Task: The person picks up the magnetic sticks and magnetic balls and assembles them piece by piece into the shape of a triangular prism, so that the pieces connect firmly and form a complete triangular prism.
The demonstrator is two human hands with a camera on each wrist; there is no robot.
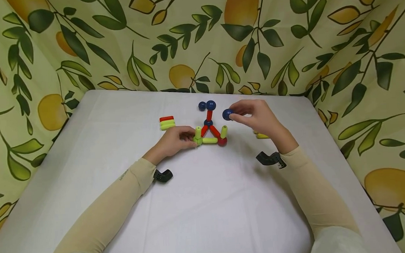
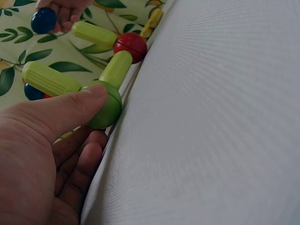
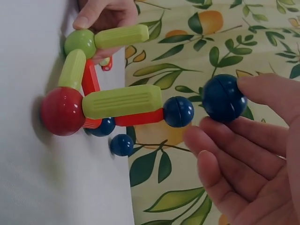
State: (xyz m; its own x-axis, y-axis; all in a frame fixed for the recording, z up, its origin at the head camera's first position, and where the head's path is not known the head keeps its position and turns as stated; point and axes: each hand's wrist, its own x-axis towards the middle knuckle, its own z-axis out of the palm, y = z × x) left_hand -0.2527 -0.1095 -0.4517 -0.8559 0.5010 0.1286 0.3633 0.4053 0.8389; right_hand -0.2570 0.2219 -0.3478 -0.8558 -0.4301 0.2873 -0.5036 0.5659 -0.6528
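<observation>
Right hand [image 1: 253,115] pinched a blue ball [image 3: 224,97], nearest lime rod [image 3: 123,101] upright below its fingers; left hand [image 1: 174,141] gripped green ball [image 2: 107,108].

A pale yellow curtain [image 1: 198,40] hangs behind the far edge of the bench [image 1: 96,99] and along its left and right edges — printed with orange fruit, thin stems and green leaves. White cloth [image 1: 205,202] covers the bench — faintly creased towards the near edge.
</observation>
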